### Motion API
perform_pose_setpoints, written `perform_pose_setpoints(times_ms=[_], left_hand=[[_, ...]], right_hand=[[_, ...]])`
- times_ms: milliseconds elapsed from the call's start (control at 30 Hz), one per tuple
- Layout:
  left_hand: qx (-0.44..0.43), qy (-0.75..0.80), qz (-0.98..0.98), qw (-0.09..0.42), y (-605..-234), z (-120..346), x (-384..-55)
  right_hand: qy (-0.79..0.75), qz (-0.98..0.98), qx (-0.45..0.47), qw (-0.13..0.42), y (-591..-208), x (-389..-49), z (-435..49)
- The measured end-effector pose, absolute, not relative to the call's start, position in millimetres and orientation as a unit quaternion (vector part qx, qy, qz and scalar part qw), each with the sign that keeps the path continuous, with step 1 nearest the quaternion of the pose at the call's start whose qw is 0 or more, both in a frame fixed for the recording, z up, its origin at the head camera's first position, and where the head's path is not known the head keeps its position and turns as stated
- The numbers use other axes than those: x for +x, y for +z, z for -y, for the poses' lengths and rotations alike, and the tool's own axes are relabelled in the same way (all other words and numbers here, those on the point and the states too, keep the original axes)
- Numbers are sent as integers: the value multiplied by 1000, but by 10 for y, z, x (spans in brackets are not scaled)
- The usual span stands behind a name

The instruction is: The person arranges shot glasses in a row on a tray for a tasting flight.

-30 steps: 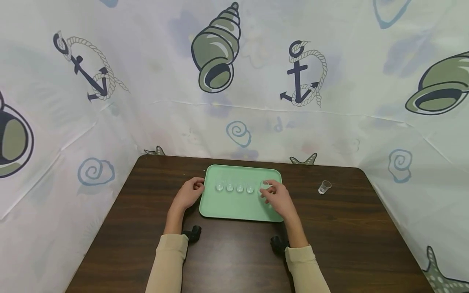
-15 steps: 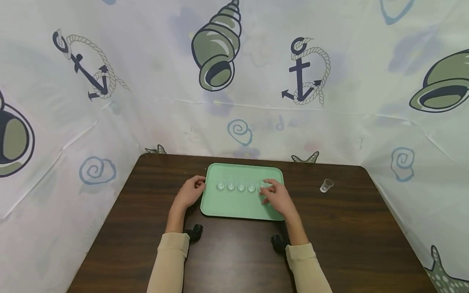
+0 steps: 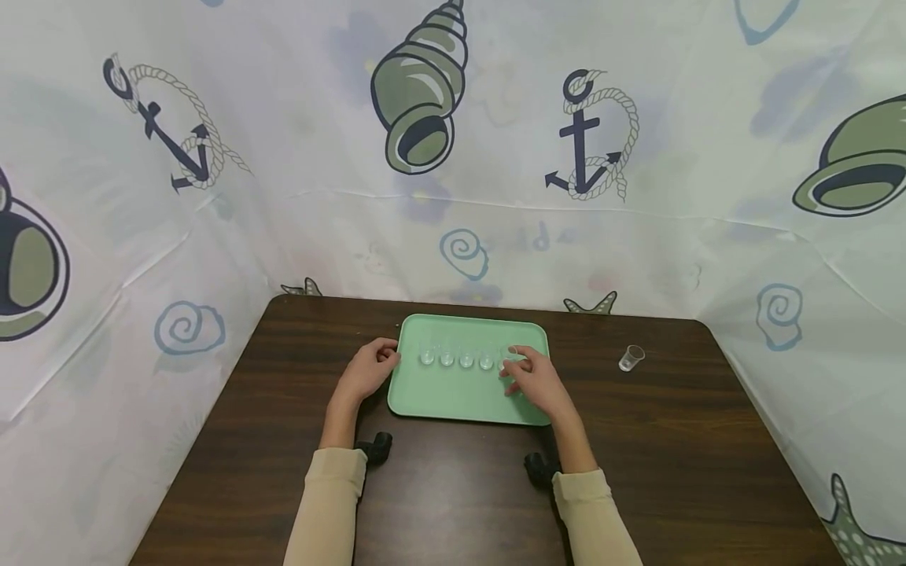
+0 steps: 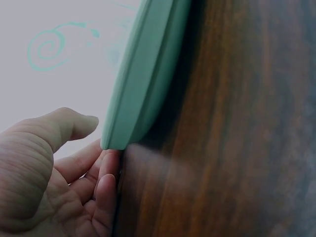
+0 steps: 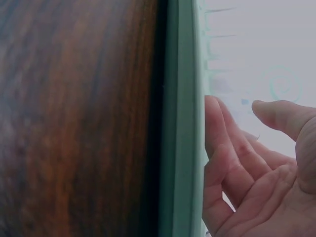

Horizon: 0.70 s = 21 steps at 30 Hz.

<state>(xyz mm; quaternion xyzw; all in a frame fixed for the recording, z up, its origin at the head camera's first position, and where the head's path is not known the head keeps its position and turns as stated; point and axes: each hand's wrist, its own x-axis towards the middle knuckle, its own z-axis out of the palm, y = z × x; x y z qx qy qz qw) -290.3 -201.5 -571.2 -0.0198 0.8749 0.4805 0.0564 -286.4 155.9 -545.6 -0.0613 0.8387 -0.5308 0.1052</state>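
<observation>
A mint-green tray (image 3: 453, 397) lies on the table in the head view. On it several small clear cups, one of them a clear cup (image 3: 466, 360), stand in a row. At the row's right end, my right hand (image 3: 539, 383) holds another clear cup (image 3: 508, 354) between thumb and fingers; the fingers partly cover it. My left hand (image 3: 366, 369) touches the tray's left edge with loosely bent fingers. In the left wrist view its thumb (image 4: 74, 123) stands apart from the tray rim (image 4: 143, 79). The right wrist view shows my right fingers (image 5: 239, 158) beyond the tray's near rim.
One more clear cup (image 3: 631, 358) lies tilted on the dark wooden table (image 3: 679, 440), right of the tray. Behind the table hangs a white curtain (image 3: 318, 228) with shells and anchors. Black wrist cameras (image 3: 378, 448) sit under both forearms.
The view has shifted slightly, so the table and tray appear a little higher and further right. Both hands keep nearly the same place, with the right fingers still at the end cup.
</observation>
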Motion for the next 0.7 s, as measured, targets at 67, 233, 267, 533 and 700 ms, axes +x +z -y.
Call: perform_pose_setpoints(times_ms=[67,233,267,533,700], left_hand=[[-22,479,-876,57,-5712,2011,-2906],[-26,480,-875,60,-5712,2013,-2907],[-27,480,-875,60,-5711,2015,-2907],[-20,481,-874,61,-5710,2017,-2907],[-19,480,-875,58,-5714,2022,-2901]], right_hand=[[-529,-840,-60,106,-5450,-2864,-1563],[-520,-845,-57,113,-5424,-2856,-1590],[-516,-847,-59,112,-5412,-2850,-1599],[-517,-848,-59,101,-5294,-2796,-1729],[-516,-851,-53,82,-5225,-2773,-1853]])
